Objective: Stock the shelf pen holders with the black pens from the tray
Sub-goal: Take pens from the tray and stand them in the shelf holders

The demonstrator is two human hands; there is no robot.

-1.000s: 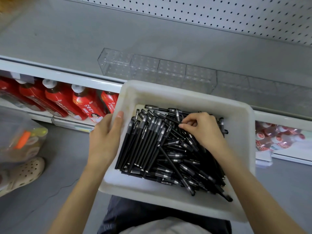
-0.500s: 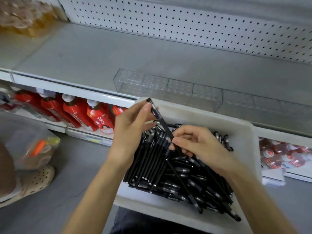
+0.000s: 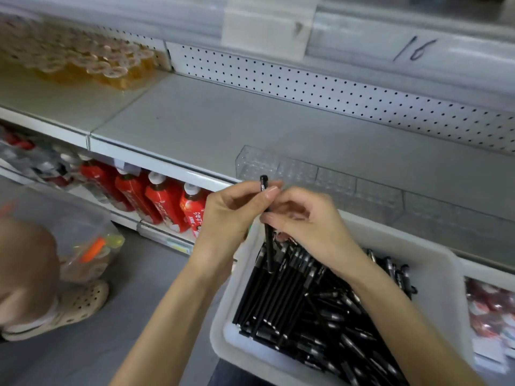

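Head view: left hand [image 3: 231, 215] pinches a black pen [image 3: 269, 246] near its top and right hand [image 3: 309, 224] pinches its barrel. The pen stands upright over the pen-filled tray [image 3: 218, 337], near the clear pen holders [image 3: 334, 182].

Single black pen [image 3: 269, 246]: near upright, cap end up, lower tip touching pile below; pinched near top by left hand [image 3: 231, 215], at mid-barrel by right hand [image 3: 309, 227]. Black pens [image 3: 306, 316]: many, heaped in white tray [image 3: 434, 263], left ones in neat parallel rows, right ones jumbled. Clear pen holders [image 3: 334, 181]: row of see-through compartments along front edge of shelf [image 3: 195, 126], just beyond tray.
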